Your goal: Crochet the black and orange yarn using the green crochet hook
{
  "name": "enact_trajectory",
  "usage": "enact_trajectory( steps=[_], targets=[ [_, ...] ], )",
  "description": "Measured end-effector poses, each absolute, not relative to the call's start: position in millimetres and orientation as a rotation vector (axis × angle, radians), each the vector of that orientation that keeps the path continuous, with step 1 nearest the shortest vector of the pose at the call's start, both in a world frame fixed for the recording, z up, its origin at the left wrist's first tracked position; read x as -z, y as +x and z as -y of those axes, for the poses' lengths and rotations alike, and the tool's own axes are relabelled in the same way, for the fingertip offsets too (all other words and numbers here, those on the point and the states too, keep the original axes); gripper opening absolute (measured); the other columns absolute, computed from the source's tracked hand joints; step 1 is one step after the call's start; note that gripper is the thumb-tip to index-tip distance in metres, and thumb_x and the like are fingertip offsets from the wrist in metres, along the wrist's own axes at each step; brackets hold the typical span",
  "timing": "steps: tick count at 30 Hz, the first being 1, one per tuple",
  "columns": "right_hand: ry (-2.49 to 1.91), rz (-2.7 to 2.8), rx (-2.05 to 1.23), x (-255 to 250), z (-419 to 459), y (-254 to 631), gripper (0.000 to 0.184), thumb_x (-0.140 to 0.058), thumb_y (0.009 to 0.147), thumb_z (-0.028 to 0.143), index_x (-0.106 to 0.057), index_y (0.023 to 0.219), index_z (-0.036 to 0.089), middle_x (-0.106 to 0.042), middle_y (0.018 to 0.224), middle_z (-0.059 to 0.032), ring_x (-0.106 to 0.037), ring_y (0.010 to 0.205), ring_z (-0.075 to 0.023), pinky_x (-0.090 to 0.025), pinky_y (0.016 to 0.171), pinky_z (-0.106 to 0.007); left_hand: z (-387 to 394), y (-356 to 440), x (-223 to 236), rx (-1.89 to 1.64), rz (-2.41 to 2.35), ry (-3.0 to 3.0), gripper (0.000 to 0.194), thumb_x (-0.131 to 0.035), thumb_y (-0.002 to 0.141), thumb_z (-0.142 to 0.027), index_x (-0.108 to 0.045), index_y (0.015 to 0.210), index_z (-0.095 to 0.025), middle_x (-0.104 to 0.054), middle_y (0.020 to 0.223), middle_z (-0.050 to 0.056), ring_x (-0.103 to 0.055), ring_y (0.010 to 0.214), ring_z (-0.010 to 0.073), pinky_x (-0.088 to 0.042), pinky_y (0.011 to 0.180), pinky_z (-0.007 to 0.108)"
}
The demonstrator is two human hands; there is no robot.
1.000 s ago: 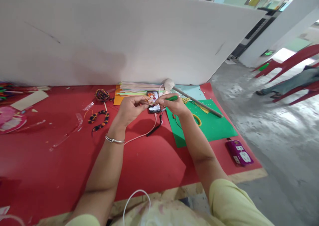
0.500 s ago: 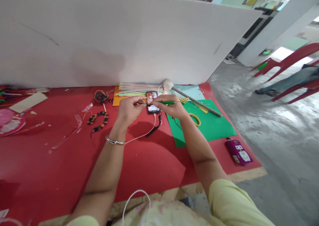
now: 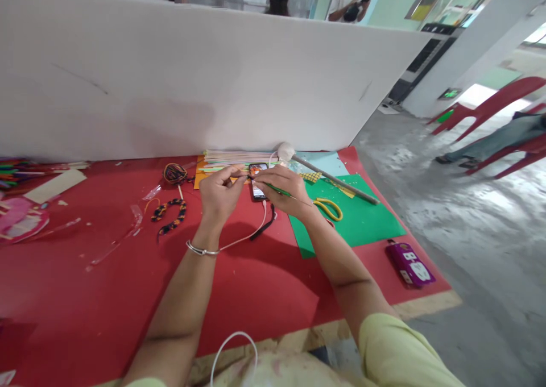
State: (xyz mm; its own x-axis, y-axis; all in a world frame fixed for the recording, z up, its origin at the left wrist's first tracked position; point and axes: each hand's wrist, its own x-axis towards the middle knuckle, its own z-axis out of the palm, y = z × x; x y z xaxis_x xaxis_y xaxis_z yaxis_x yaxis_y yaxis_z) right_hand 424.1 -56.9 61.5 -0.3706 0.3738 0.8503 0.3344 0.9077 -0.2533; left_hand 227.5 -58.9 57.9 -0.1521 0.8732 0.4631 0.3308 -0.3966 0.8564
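Note:
My left hand [image 3: 219,192] is closed in a pinch, with a tiny dark piece at its fingertips that is too small to make out. Close beside it, my right hand [image 3: 284,189] grips a slim green-handled crochet hook [image 3: 279,190], whose thin metal end points back toward the wrist. The fingertips of both hands nearly meet over a phone [image 3: 258,191] with a lit screen, which they partly cover. To the left lie a ball of dark multicoloured yarn [image 3: 174,174] and a curved black-and-orange crocheted strip [image 3: 170,212].
Yellow-handled scissors [image 3: 335,211] and a grey stick [image 3: 341,178] with a white round end lie on a green sheet [image 3: 362,228]. A purple pouch [image 3: 410,265] sits near the right edge. Behind stands a white board [image 3: 170,80]; thin straws [image 3: 234,157] lie at its foot.
My right hand has turned, so the crochet hook now slants down to the right instead of lying level. The head view has tipped up slightly. My left hand keeps its pinch.

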Motion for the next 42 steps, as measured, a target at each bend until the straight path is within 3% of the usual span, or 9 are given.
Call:
enact_trajectory(
  steps=[10,17,23,29,37,42],
  targets=[
    [-0.546,1.984,-0.051,-62.6,57.0,424.5,0.014,-0.067,0.101,0.022,-0.078,0.109,0.022,-0.083,0.106,-0.01,-0.078,0.1,-0.0211,-0.063,0.091,-0.038,60.3,228.8,-56.6,-1.607,-1.375,1.703,0.022,-0.073,0.079,-0.024,-0.086,0.098,-0.021,-0.081,0.082,0.002,-0.044,0.052,0.0084,-0.037,0.053,0.024],
    [-0.648,1.824,-0.366,-63.1,61.2,423.4,0.016,-0.068,0.1,0.031,-0.082,0.102,0.023,-0.083,0.098,-0.0073,-0.079,0.096,-0.0196,-0.063,0.092,-0.035,59.2,227.4,-56.6,-1.539,-1.331,1.679,0.022,-0.073,0.079,-0.024,-0.085,0.097,-0.021,-0.082,0.089,0.003,-0.045,0.053,0.0083,-0.034,0.05,0.023],
    [-0.749,1.76,-0.538,-66.4,64.1,423.6,0.023,-0.07,0.099,0.04,-0.083,0.096,0.022,-0.083,0.094,-0.0061,-0.078,0.088,-0.0183,-0.062,0.084,-0.032,58.2,227.3,-57.3,-1.532,-1.339,1.654,0.022,-0.073,0.078,-0.022,-0.084,0.097,-0.02,-0.082,0.085,0.002,-0.056,0.056,0.0102,-0.043,0.054,0.022],
    [-0.696,1.825,-0.467,-67.0,65.0,426.6,0.021,-0.068,0.101,0.038,-0.083,0.102,0.023,-0.084,0.102,-0.0075,-0.079,0.097,-0.0205,-0.062,0.093,-0.036,58.2,227.8,-61.2,-1.533,-1.299,1.616,0.015,-0.074,0.077,-0.018,-0.083,0.089,-0.019,-0.082,0.087,0.003,-0.073,0.074,0.0154,-0.056,0.068,0.025],
    [-0.603,1.923,-0.306,-64.0,62.9,426.8,0.016,-0.069,0.1,0.026,-0.082,0.109,0.023,-0.084,0.104,-0.0078,-0.079,0.103,-0.0202,-0.063,0.097,-0.035,54.7,226.5,-58.4,-1.537,-1.249,1.588,0.013,-0.075,0.075,-0.018,-0.082,0.086,-0.019,-0.082,0.085,0.002,-0.075,0.078,0.0164,-0.058,0.072,0.025],
    [-0.647,1.9,-0.335,-66.1,64.2,427.5,0.017,-0.068,0.101,0.031,-0.082,0.108,0.024,-0.084,0.105,-0.0082,-0.079,0.104,-0.0208,-0.064,0.096,-0.037,54.9,226.5,-57.8,-1.522,-1.216,1.54,0.016,-0.076,0.075,-0.021,-0.083,0.09,-0.02,-0.083,0.088,0.003,-0.076,0.082,0.0182,-0.06,0.074,0.027]
  ],
)
